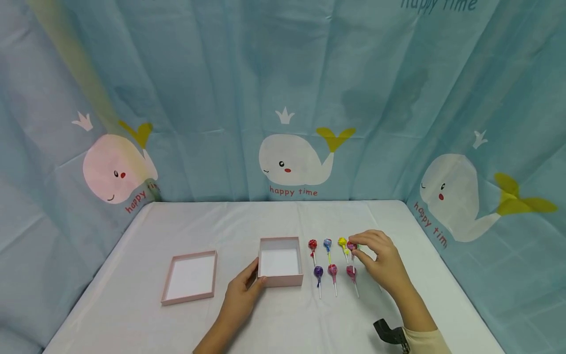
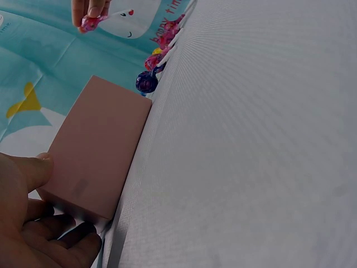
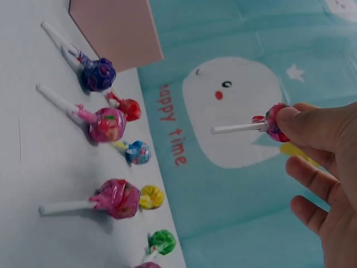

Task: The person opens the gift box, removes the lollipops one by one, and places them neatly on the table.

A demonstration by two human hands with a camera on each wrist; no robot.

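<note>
My right hand (image 1: pixel 382 260) pinches a pink-red wrapped lollipop (image 3: pixel 274 123) by its candy head between thumb and fingers. It is held up off the table, its white stick pointing left in the right wrist view. At the open pink box (image 1: pixel 279 281), my left hand (image 1: pixel 240 295) grips the left front corner, thumb on the front wall and fingers along the left side. White shows inside the box. Beside the box lie lollipops in two rows: purple (image 1: pixel 318 271), red (image 1: pixel 312 244), blue (image 1: pixel 327 243), yellow (image 1: pixel 342 242) and pink (image 1: pixel 332 269) among them. A green one (image 3: pixel 162 242) shows in the right wrist view.
The shallow box lid (image 1: pixel 190 278), white inside with a pink rim, lies left of the box. A white cloth (image 1: pixel 132 319) covers the table. Blue whale-print curtains (image 1: pixel 199 147) stand behind and at both sides. A black strap piece (image 1: pixel 391 333) sits at the right wrist.
</note>
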